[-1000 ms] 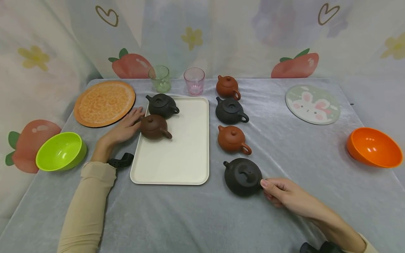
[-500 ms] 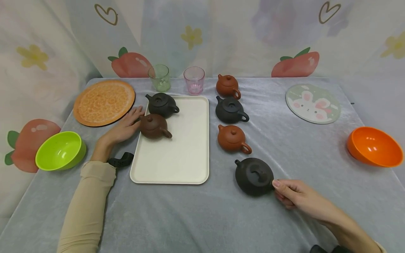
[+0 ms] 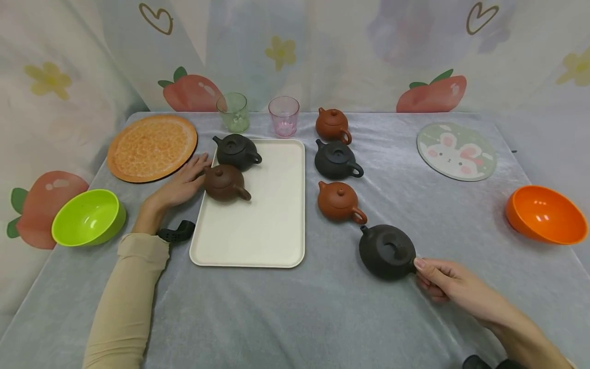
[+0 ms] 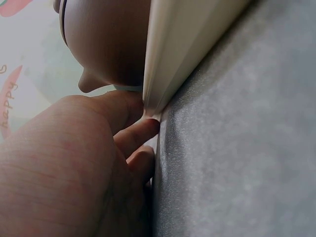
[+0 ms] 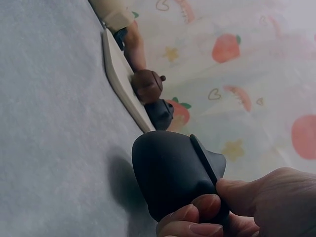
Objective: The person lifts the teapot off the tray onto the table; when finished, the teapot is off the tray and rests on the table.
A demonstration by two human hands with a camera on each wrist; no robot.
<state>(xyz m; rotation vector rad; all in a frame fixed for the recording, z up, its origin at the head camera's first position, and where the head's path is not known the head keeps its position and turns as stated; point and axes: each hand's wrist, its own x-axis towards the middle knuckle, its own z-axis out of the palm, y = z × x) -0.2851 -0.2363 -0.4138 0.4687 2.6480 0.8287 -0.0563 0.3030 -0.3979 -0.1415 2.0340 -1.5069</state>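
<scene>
My right hand [image 3: 427,271] pinches the handle of a black teapot [image 3: 386,251] that sits on the grey cloth, right of the cream tray [image 3: 258,241]. The right wrist view shows thumb and fingers [image 5: 207,207] curled round the handle of that black teapot [image 5: 170,177]. My left hand [image 3: 186,180] lies at the tray's left edge, fingers relaxed, touching a brown teapot [image 3: 224,182] on the tray. Up close, the left hand [image 4: 140,133] meets the tray rim [image 4: 182,49] below the brown teapot [image 4: 108,39]. A dark teapot [image 3: 236,151] stands behind it on the tray.
Three more teapots stand in a column right of the tray: reddish [image 3: 332,124], black [image 3: 336,160], reddish [image 3: 338,201]. Green glass [image 3: 233,113] and pink glass [image 3: 283,116] at the back. Orange mat [image 3: 152,147], green bowl [image 3: 87,218], rabbit mat [image 3: 456,151], orange bowl [image 3: 544,214].
My right hand has slid the black teapot to the right and slightly away from me along the cloth. The left hand and the tray's teapots have stayed put.
</scene>
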